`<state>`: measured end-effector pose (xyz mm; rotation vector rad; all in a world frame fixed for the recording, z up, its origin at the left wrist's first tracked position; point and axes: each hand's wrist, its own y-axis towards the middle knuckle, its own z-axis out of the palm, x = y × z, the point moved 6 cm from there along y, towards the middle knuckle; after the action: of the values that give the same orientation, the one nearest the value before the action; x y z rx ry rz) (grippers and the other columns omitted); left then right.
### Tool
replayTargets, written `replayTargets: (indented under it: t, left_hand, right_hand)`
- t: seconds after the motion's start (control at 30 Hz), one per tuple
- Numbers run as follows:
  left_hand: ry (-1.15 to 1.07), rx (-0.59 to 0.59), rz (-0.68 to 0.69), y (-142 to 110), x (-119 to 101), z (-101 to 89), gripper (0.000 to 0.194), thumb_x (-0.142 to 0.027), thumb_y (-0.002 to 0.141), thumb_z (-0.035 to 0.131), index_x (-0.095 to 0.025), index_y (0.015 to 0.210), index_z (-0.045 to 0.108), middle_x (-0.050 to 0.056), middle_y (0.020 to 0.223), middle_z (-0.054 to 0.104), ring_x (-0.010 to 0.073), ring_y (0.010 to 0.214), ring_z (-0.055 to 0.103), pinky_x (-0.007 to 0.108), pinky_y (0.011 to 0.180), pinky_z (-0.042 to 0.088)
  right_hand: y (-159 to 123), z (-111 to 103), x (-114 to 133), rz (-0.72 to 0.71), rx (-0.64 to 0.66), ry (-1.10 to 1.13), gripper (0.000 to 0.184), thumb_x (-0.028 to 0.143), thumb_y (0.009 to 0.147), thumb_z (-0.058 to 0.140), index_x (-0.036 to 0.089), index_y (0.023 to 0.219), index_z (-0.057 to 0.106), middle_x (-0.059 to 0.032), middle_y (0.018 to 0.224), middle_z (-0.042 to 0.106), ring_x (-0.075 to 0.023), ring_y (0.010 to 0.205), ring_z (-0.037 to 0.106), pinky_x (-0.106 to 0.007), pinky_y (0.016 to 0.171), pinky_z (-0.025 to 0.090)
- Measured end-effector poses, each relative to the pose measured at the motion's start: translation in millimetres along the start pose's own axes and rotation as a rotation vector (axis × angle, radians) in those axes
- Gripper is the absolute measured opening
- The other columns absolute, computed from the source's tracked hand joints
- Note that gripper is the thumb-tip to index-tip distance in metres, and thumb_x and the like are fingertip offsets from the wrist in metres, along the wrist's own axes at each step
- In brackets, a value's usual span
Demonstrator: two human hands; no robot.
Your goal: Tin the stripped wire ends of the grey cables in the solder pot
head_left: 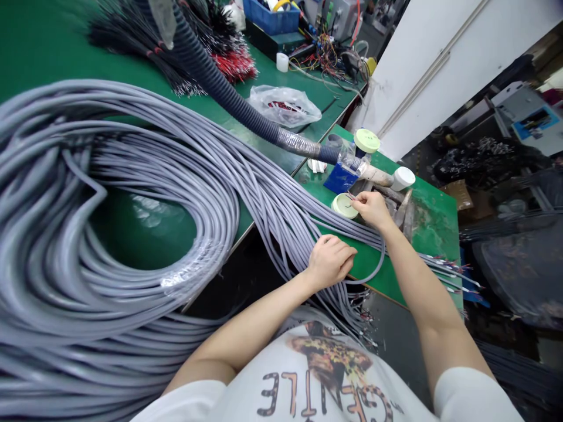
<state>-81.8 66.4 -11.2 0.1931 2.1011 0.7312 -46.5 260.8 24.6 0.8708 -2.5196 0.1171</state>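
Grey sheathed cable (167, 193): big loose coil at left, on the green-topped workbench (39, 64), wrapped with clear tape (185, 275) at lower left. Many runs fan out from it across the bench edge toward the hands. Black wire bundle (132, 35) and black corrugated conduit (229, 99) lie beyond it, with red-sleeved wires (233, 67) and a clear plastic bag (284, 105) further along.

Left hand (329, 262) closed around grey runs at the bench edge. Right hand (373, 211) pinched narrow at the fingertips on a thin end, wire or pin, too small to tell, just above a pale green tape roll (344, 206). Blue block (341, 179) and white-capped tube (402, 179) sit just beyond.

Progress as it lies: stripped ends with coloured cores (448, 275) hang off the right bench edge, more below the left forearm (246, 328). Bulk remains coiled. Cannot tell how many ends are finished.
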Motion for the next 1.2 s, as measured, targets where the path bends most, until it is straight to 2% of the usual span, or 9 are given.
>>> replayTargets:
  t: [0.07,0.17,0.3,0.4,0.5,0.73,1.2]
  left_hand:
    - [-0.011,-0.004,-0.005,0.1,0.2,-0.1,0.021,-0.021,0.087,0.049,-0.023,0.097,0.066,0.005,0.086,0.07,0.0189,0.082,0.059,0.039,0.088,0.037]
    - [0.026,0.0,0.011,0.7,-1.2,-0.3,0.02,-0.021,0.087,0.048,-0.023,0.097,0.066,0.005,0.085,0.07,0.0186,0.081,0.059,0.039,0.089,0.037]
    - [0.039,-0.008,0.021,1.9,-3.3,-1.9,0.019,-0.021,0.087,0.049,-0.023,0.096,0.066,0.005,0.084,0.07,0.018,0.08,0.059,0.038,0.089,0.037]
    - [0.036,-0.015,0.008,2.3,-3.8,-2.9,0.019,-0.021,0.087,0.049,-0.023,0.094,0.066,0.004,0.083,0.071,0.0176,0.078,0.059,0.037,0.089,0.037]
    - [0.047,-0.017,0.016,1.8,-4.8,-2.9,0.018,-0.02,0.087,0.05,-0.023,0.094,0.066,0.004,0.082,0.071,0.0175,0.078,0.059,0.037,0.089,0.037]
    - [0.072,-0.005,0.017,0.7,-4.2,-0.8,0.018,-0.021,0.087,0.05,-0.023,0.095,0.066,0.004,0.083,0.071,0.0175,0.078,0.059,0.038,0.09,0.037]
    - [0.097,-0.002,0.025,0.9,-5.2,-1.4,0.019,-0.02,0.086,0.05,-0.023,0.096,0.066,0.003,0.083,0.072,0.0173,0.078,0.061,0.038,0.091,0.038]
  right_hand:
    - [-1.9,-7.7,-0.7,-0.003,-0.008,0.007,0.02,0.033,0.067,0.058,0.015,0.059,0.063,-0.0001,0.054,0.057,-0.0116,0.053,0.046,-0.025,0.054,0.032]
    - [-9.0,-33.7,-16.6,0.005,-0.094,0.037,0.024,0.036,0.069,0.058,0.014,0.062,0.064,-0.0005,0.055,0.057,-0.0118,0.053,0.046,-0.025,0.053,0.033]
    - [-24.6,-68.4,-73.8,0.159,-0.3,0.061,0.03,0.041,0.068,0.06,0.012,0.067,0.067,-0.0009,0.053,0.056,-0.0118,0.05,0.045,-0.025,0.051,0.033]
    - [-33.2,-71.1,-113.1,0.261,-0.362,0.046,0.032,0.042,0.067,0.06,0.011,0.064,0.067,0.0002,0.048,0.053,-0.0114,0.046,0.043,-0.025,0.05,0.032]
    - [-35.0,-63.7,-131.8,0.291,-0.387,0.01,0.031,0.041,0.065,0.06,0.011,0.062,0.067,-0.0001,0.049,0.054,-0.0124,0.048,0.045,-0.026,0.051,0.034]
    - [-31.7,-56.1,-141.1,0.315,-0.398,-0.059,0.029,0.039,0.065,0.06,0.012,0.06,0.068,-0.0027,0.053,0.06,-0.015,0.054,0.051,-0.026,0.054,0.036]
    - [-28.8,-48.3,-144.3,0.345,-0.373,-0.108,0.025,0.036,0.066,0.06,0.014,0.064,0.071,-0.0055,0.059,0.066,-0.0187,0.059,0.057,-0.028,0.058,0.038]
